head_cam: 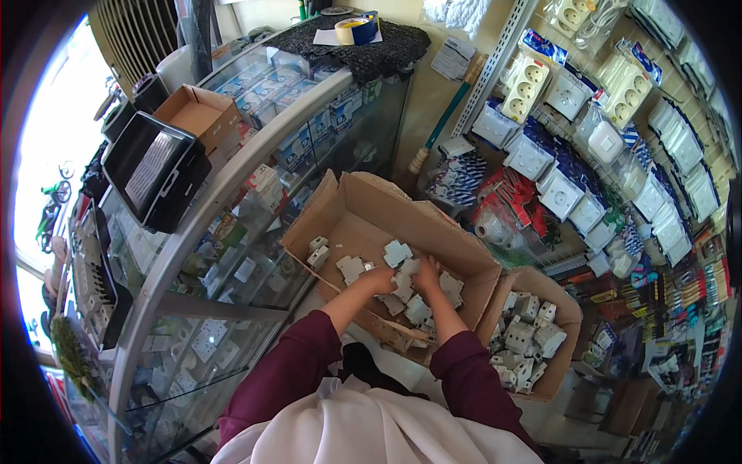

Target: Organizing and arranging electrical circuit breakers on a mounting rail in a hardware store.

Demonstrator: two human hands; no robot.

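Both of my hands reach down into a large open cardboard box (400, 197) that holds several light grey plastic modules, which look like circuit breakers. My left hand (379, 280) is beside a cluster of these modules (349, 268); its fingertips are partly hidden. At the right, my right hand (426, 276) touches a grey module (406, 282) lying between the two hands, but the grip is not clear. Another module (397, 253) lies just beyond them. Two small breakers (317, 253) stand in the box's left corner.
A smaller cardboard box (571, 307) full of similar modules adjoins on the right. To the left runs a glass display counter (191, 232) bearing an open black plastic case (156, 171) and a small cardboard box (200, 113). Packaged sockets (530, 153) hang at the right.
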